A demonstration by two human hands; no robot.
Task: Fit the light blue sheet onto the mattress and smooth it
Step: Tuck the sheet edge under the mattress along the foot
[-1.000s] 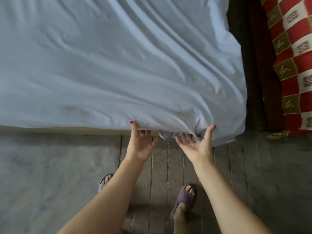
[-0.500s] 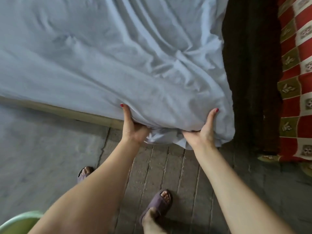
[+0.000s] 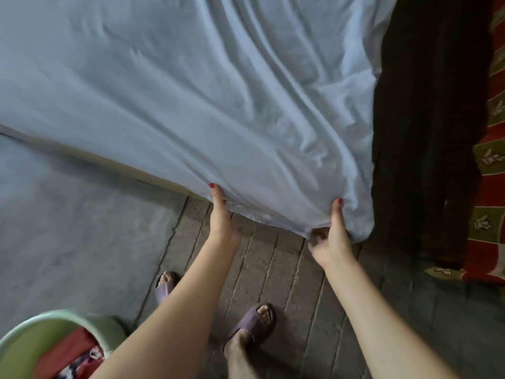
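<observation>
The light blue sheet (image 3: 191, 99) covers the mattress, with long folds running toward its near right corner. A pale strip of the mattress side (image 3: 114, 162) shows under the sheet's near edge at the left. My left hand (image 3: 222, 217) grips the sheet's near edge, thumb on top and fingers hidden beneath. My right hand (image 3: 332, 236) grips the sheet beside the near right corner, thumb up on the cloth, fingers curled under the hem.
A dark wooden bed frame (image 3: 420, 132) runs along the mattress's right side, with a red patterned cloth (image 3: 492, 187) beyond it. A green tub (image 3: 41, 343) holding red cloth stands on the floor at the lower left. My sandalled feet (image 3: 254, 324) stand on grey brick floor.
The view has swung so the bed edge slants more. Both hands went from open palms under the hem to gripping the sheet edge, and the right hand has shifted closer to the corner.
</observation>
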